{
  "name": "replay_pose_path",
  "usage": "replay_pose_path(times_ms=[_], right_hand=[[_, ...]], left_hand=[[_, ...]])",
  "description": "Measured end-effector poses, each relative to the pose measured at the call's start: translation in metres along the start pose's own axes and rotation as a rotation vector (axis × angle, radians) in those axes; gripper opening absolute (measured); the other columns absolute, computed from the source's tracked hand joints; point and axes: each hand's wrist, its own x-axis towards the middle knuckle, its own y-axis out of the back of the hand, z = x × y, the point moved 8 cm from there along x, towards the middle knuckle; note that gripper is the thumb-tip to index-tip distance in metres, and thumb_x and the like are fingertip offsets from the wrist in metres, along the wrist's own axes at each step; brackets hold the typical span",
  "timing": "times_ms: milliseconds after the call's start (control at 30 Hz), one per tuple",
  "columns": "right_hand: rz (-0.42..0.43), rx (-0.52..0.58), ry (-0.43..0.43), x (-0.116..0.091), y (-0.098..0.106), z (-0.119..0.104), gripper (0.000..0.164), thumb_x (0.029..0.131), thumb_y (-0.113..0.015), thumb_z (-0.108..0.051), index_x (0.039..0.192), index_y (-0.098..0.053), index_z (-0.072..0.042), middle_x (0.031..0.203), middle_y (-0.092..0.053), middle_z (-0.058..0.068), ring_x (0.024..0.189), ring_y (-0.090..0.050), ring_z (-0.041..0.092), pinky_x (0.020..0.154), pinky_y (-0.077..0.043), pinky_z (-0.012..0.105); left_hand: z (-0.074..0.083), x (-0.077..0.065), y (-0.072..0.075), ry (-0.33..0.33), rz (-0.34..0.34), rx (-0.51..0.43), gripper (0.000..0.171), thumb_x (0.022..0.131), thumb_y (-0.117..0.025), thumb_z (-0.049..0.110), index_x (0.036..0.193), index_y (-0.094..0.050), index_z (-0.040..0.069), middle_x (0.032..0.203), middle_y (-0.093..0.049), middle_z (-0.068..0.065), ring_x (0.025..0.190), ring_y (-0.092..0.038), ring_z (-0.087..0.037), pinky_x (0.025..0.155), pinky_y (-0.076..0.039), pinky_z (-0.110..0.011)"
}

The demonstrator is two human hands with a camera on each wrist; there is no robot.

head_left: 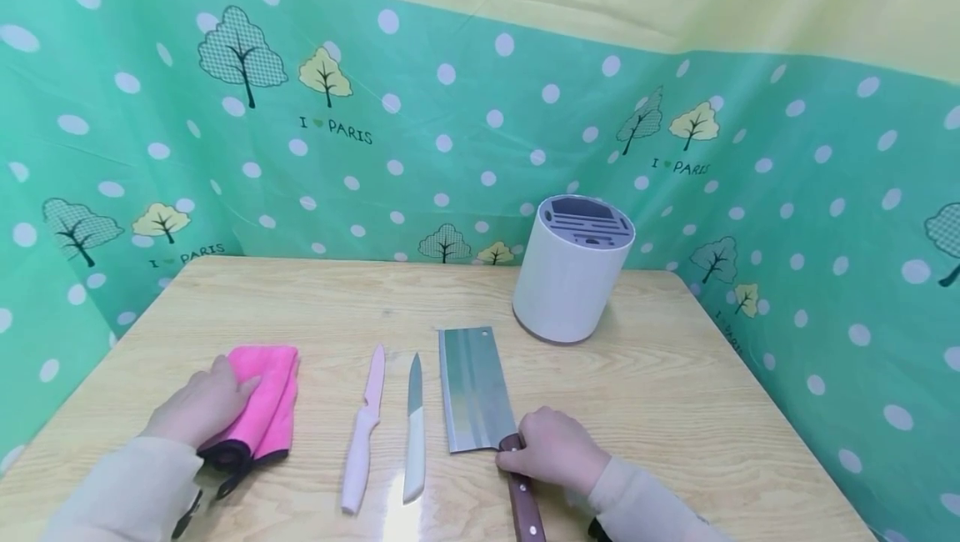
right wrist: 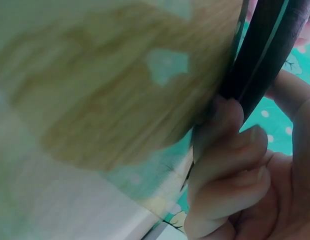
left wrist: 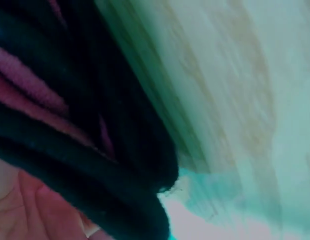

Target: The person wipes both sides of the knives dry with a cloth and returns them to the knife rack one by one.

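My left hand (head_left: 198, 404) grips a folded pink towel (head_left: 273, 400) with dark edging at the table's left side. In the left wrist view, layered dark hems of the towel (left wrist: 130, 130) cross in front of the palm (left wrist: 35, 210). A cleaver (head_left: 477, 392) lies with its wide blade pointing away from me. My right hand (head_left: 558, 452) pinches its brown riveted handle (head_left: 528, 513) close to the blade. From the right wrist, curled fingers (right wrist: 227, 175) show against the dark handle (right wrist: 265, 55), the thumb on its other side.
Left of the cleaver lie a white-handled knife (head_left: 415, 442) and a pale pinkish knife (head_left: 360, 450), points facing away. A white round knife block (head_left: 566, 283) with a slotted grey top stands at the back right of the wooden table (head_left: 675, 392). A green dotted curtain (head_left: 420, 142) hangs behind.
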Motion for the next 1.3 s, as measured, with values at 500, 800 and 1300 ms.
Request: replay_pose_path(times_ms=[500,800,1300], right_hand=[[0.000,0.118,-0.053,0.001,0.013,0.020,0.029,0.073,-0.069,-0.026,0.055,-0.048,-0.016,0.048,-0.047,-0.007,0.043,-0.042,0.007,0.041,-0.035,0.020],[0.028,0.173,-0.080,0.002,0.016,0.030,0.026,0.072,-0.070,-0.026,0.060,-0.051,-0.013,0.055,-0.048,-0.004,0.048,-0.045,0.010,0.043,-0.035,0.022],[0.039,0.255,-0.155,0.000,0.021,0.049,0.029,0.086,-0.070,-0.029,0.075,-0.054,-0.007,0.064,-0.048,0.001,0.057,-0.047,0.014,0.047,-0.036,0.025]], left_hand=[[-0.003,0.000,0.006,0.009,0.040,-0.099,0.081,0.101,-0.044,0.053,0.117,-0.043,-0.026,0.093,-0.056,-0.030,0.081,-0.053,-0.034,0.078,-0.048,-0.048],[0.002,-0.003,0.010,0.016,0.056,-0.123,0.082,0.099,-0.049,0.051,0.121,-0.039,-0.027,0.094,-0.054,-0.030,0.082,-0.053,-0.034,0.076,-0.048,-0.046],[0.016,-0.011,0.012,0.017,0.097,-0.112,0.090,0.101,-0.034,0.057,0.132,-0.015,-0.025,0.092,-0.055,-0.034,0.079,-0.058,-0.037,0.069,-0.048,-0.048]])
